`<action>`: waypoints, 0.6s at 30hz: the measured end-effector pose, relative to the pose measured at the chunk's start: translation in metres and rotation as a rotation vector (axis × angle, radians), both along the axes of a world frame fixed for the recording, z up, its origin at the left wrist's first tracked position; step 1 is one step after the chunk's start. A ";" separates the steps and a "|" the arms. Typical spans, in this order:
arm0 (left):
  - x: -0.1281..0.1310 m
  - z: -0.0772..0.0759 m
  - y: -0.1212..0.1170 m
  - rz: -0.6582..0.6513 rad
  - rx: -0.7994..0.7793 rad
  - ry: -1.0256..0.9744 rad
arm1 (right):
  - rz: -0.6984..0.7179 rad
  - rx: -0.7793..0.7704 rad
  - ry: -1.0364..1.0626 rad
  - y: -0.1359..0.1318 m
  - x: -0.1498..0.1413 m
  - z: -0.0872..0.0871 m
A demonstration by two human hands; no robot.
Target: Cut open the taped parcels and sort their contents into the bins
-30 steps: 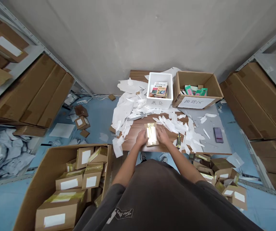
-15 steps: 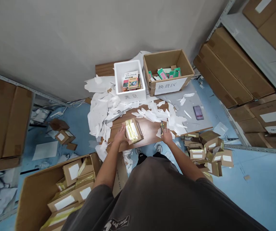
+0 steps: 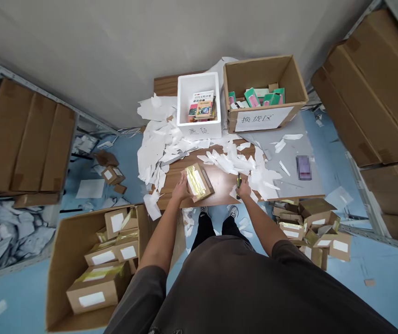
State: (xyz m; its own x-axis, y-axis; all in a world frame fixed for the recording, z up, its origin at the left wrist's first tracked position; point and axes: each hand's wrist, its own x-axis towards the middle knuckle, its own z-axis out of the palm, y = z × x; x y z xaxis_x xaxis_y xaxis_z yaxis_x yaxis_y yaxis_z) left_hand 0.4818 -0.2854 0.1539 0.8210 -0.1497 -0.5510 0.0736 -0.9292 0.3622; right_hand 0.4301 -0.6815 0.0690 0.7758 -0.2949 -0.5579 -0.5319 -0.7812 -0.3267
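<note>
A small brown parcel [image 3: 199, 181] wrapped in shiny yellow tape with a white label lies on the wooden table [image 3: 219, 185]. My left hand [image 3: 182, 190] rests on its left edge, fingers curled against the side. My right hand [image 3: 243, 189] is closed round a black and yellow utility knife [image 3: 239, 178] to the right of the parcel, among white paper scraps [image 3: 240, 164].
A white foam bin [image 3: 199, 111] with booklets and a labelled cardboard box [image 3: 264, 99] stand at the table's back. A phone [image 3: 303, 167] lies on the grey sheet. A big carton of taped parcels [image 3: 97, 264] sits left on the floor, loose parcels [image 3: 317, 227] to the right. Stacked cartons line both sides.
My right hand left the parcel, moved right and closed on the utility knife. My left hand stayed on the parcel, which turned slightly. The view swung about.
</note>
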 end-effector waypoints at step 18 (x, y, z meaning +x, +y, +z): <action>-0.001 0.009 -0.021 -0.132 0.148 -0.077 | 0.329 0.267 -0.314 0.115 0.032 0.115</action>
